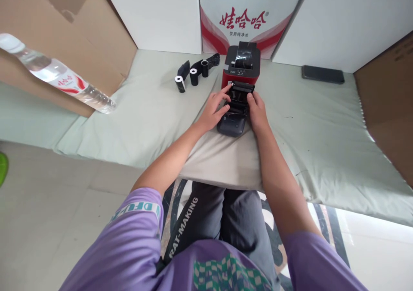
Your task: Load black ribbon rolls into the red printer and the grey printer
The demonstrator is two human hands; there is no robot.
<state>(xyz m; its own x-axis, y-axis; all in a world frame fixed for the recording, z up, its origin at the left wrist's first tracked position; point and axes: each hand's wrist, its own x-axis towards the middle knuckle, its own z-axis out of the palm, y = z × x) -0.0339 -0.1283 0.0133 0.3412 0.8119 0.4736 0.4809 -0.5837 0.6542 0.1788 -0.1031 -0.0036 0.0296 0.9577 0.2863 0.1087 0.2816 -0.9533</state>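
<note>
The red printer [242, 72] stands on the bench [155, 123]; my left hand [213, 110], fingers spread, touches the printer's black front part [232, 124]; my right hand [257, 111] rests at its right edge, whether pinching I cannot tell.

- Left hand [214, 109]: fingers spread, touching an opened black casing [238, 108].
- Right hand [257, 111]: thumb on the casing's right edge.
- Red-and-black machine [241, 70]: just behind the casing; any join unclear.
- Desk [309, 123]: cloth-covered, bearing three black rolls [194, 78], dark phone [323, 75].
- Bottle [64, 78]: tilted against a cardboard box [90, 33].
</note>
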